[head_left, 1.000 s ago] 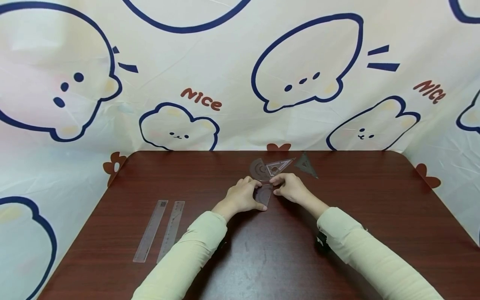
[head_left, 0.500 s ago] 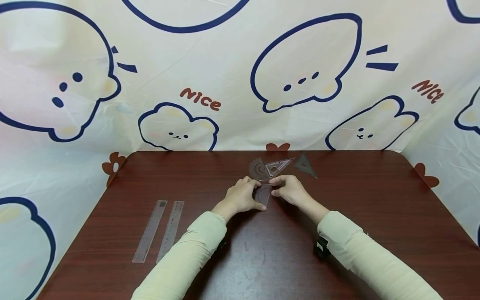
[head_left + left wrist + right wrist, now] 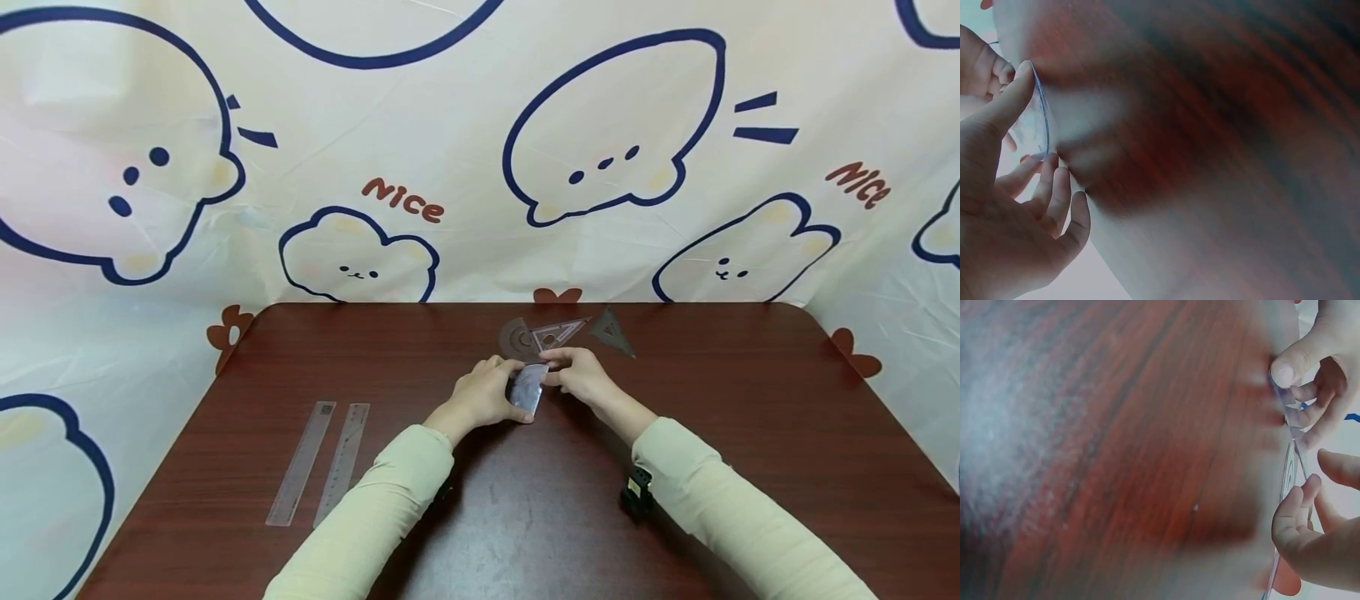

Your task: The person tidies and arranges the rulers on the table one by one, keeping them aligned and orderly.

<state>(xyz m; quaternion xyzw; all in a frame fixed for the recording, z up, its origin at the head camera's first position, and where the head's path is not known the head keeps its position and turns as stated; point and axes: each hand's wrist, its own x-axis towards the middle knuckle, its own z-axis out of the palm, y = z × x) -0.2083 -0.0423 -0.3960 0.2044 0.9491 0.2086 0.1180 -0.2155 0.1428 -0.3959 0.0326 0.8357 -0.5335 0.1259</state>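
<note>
A small clear protractor point(image 3: 528, 388) is tilted up at mid-table, pale with glare. My left hand point(image 3: 480, 396) grips it from the left, thumb on its near end and fingers at its far end; the left wrist view shows the same hand point(image 3: 1016, 194) spanning the clear piece point(image 3: 1040, 119). At its right far corner my right hand point(image 3: 588, 377) touches it with the fingertips. In the right wrist view that hand point(image 3: 1319, 534) has bent fingers by the plastic edge, its thumb held apart. Just beyond lie another protractor point(image 3: 516, 337) and a clear set square point(image 3: 558, 333).
Two clear rulers point(image 3: 302, 462) point(image 3: 343, 458) lie side by side at the left of the brown table point(image 3: 750, 417). A darker set square point(image 3: 612, 332) is near the back edge. Behind the table hangs a patterned cloth point(image 3: 480, 150).
The held protractor has tilted and now catches the light. My right fingertips have shifted slightly onto its corner. The left hand has stayed in nearly the same place.
</note>
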